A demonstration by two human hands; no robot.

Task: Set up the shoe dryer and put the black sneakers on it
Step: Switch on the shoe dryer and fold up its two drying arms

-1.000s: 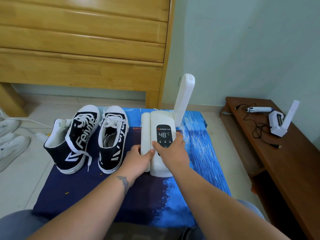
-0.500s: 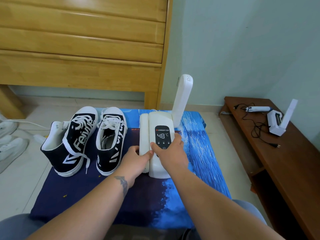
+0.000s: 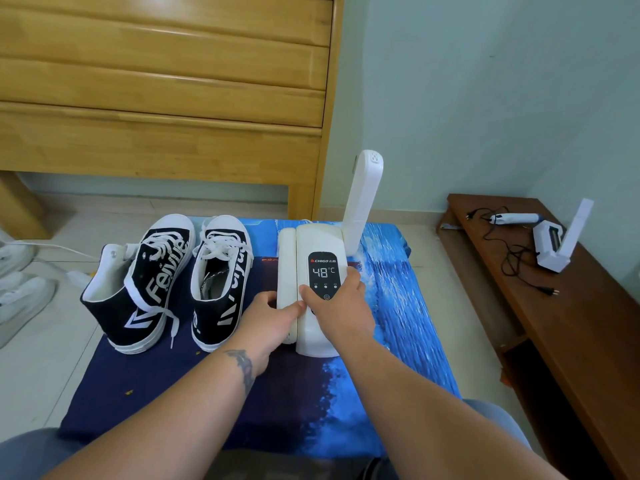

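The white shoe dryer point(image 3: 320, 244) lies on the blue mat point(image 3: 398, 306), its black panel reading 48°C. Its right arm point(image 3: 362, 199) is raised upright; its left arm point(image 3: 285, 258) lies folded flat against the body. My left hand point(image 3: 268, 318) grips the near end of that folded left arm. My right hand point(image 3: 337, 306) holds the dryer body, thumb by the panel's lower buttons. Two black high-top sneakers stand left of the dryer: the left sneaker point(image 3: 138, 289) and the right sneaker point(image 3: 218, 282), both with white laces and toes pointing away.
A wooden bed frame point(image 3: 166, 98) rises behind the mat. At the right a low brown bench point(image 3: 571, 323) carries another white dryer point(image 3: 557, 244) and a corded tool point(image 3: 512, 219). White shoes point(image 3: 20, 292) and a white cable lie on the tiled floor at the left.
Hardly anything has moved. The view has shifted slightly and both hands keep their hold on the dryer, the left fingers curling a little more around the folded arm.
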